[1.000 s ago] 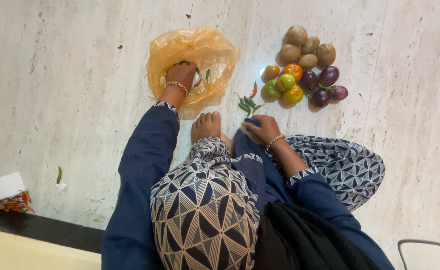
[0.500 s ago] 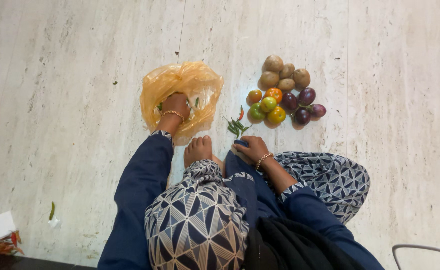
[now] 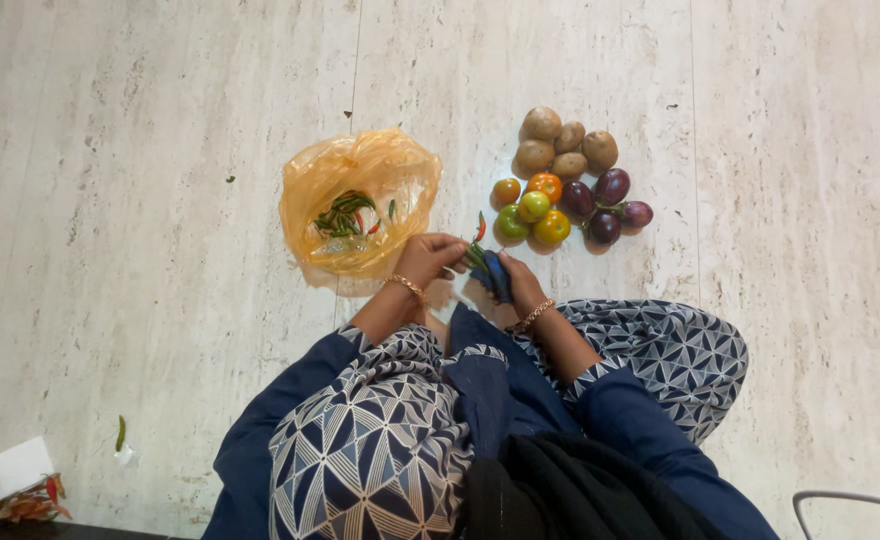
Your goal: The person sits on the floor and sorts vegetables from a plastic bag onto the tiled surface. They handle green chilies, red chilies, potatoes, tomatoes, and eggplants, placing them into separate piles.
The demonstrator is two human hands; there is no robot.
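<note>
My left hand (image 3: 428, 257) is out of the orange plastic bag (image 3: 305, 190) and sits just right of it. Its fingers are curled on a few green chillies at a small chilli pile (image 3: 477, 252) on the floor. More green and red chillies (image 3: 345, 215) lie inside the open bag. My right hand (image 3: 522, 288) rests beside the pile, touching a fold of dark blue cloth (image 3: 498, 276); its fingers are partly hidden. Both wrists wear bangles.
Beyond the pile lie several tomatoes (image 3: 532, 207), potatoes (image 3: 560, 150) and dark purple aubergines (image 3: 608, 205) on the pale stone floor. A stray green chilli (image 3: 120, 432) and a white box (image 3: 18, 468) lie at lower left. A chair frame (image 3: 850, 500) shows at lower right.
My left hand has come out of the orange bag and moved right to the chilli pile, next to my right hand. The view has shifted a little.
</note>
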